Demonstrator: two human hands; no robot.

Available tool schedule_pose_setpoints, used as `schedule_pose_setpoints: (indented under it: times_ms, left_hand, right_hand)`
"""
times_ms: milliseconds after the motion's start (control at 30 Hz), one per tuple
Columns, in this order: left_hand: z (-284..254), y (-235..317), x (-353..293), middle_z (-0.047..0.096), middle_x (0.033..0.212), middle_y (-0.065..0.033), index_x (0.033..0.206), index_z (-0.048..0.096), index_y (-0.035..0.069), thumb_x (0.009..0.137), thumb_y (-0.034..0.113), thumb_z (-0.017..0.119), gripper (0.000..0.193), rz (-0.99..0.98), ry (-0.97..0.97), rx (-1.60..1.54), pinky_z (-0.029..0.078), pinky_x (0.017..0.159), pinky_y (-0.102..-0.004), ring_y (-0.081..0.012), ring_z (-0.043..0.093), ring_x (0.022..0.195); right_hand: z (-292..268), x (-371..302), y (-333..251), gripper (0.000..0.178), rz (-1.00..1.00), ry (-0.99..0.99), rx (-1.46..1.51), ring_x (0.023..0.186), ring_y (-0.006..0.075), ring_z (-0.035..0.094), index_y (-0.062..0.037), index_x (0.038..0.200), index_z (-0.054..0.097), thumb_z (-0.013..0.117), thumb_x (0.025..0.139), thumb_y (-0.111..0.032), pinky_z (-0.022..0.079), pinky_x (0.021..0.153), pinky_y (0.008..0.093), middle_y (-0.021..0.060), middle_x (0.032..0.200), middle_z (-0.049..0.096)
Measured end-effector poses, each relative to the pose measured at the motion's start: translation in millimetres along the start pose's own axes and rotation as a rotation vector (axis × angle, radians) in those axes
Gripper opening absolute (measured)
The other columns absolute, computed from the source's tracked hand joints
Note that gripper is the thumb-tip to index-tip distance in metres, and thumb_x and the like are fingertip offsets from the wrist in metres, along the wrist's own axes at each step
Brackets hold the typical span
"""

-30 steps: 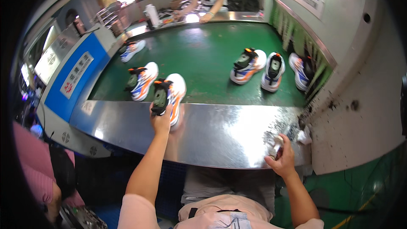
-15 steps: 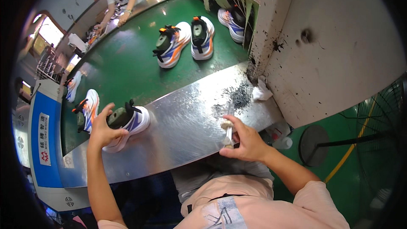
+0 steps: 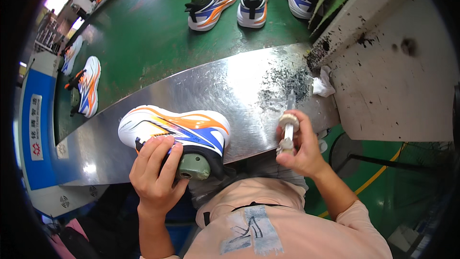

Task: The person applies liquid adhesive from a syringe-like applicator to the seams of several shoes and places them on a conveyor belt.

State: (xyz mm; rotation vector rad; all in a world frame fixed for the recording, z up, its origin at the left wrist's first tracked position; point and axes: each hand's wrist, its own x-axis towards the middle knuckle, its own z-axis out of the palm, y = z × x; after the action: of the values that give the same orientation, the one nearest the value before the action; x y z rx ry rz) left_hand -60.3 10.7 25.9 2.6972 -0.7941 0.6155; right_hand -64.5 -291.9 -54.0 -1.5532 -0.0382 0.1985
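Note:
My left hand (image 3: 155, 177) grips a white sneaker (image 3: 179, 120) with orange and blue trim, its fingers over the black collar. The shoe is tipped on its side at the near edge of the metal ledge, sole facing away from me and toe to the left. A green shoe last (image 3: 194, 167) fills its opening. To the right, my right hand (image 3: 305, 148) is closed around a clear syringe (image 3: 289, 125) with cream-coloured flange and plunger parts. Its narrow tip points away from me, over the ledge and apart from the shoe.
Beyond the metal ledge (image 3: 239, 81) runs a green belt (image 3: 143, 33) carrying several similar sneakers (image 3: 213, 5). A pale machine housing (image 3: 397, 76) with hanging green strips (image 3: 335, 2) stands at right. Crumpled white tissue (image 3: 324, 82) lies beside dark smears.
My left hand has picked up the nearest sneaker from the left, brought it closer and turned it on its side. My right hand still holds the syringe. The view has shifted.

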Motion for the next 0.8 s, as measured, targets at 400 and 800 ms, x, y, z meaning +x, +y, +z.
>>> schedule_pose_setpoints:
  times_ms: [400, 800]
  left_hand:
    - [-2.9, -17.9, 19.5, 0.065, 0.101, -0.0142, 0.098, 0.066, 0.003, 0.057, 0.009, 0.072, 0.042, 0.051, -0.054, -0.064, 0.053, 0.083, -0.0436, -0.0331, 0.063, 0.095]
    - [-7.9, 1.2, -13.2, 0.067, 0.099, -0.0132, 0.091, 0.066, 0.004, 0.074, 0.003, 0.066, 0.018, -0.010, -0.013, -0.065, 0.054, 0.085, -0.0427, -0.0284, 0.064, 0.097]
  right_hand:
    - [4.7, 5.1, -12.4, 0.096, -0.017, -0.020, -0.096, 0.083, 0.0092, 0.050, -0.0075, 0.141, 0.029, 0.083, 0.068, -0.037, 0.042, 0.068, 0.0208, 0.0054, 0.107, 0.053]
    - [-0.5, 3.9, -18.9, 0.095, 0.073, -0.009, -0.157, 0.086, 0.0111, 0.055, -0.0062, 0.138, 0.032, 0.084, 0.067, -0.042, 0.048, 0.074, 0.0258, 0.0061, 0.105, 0.055]
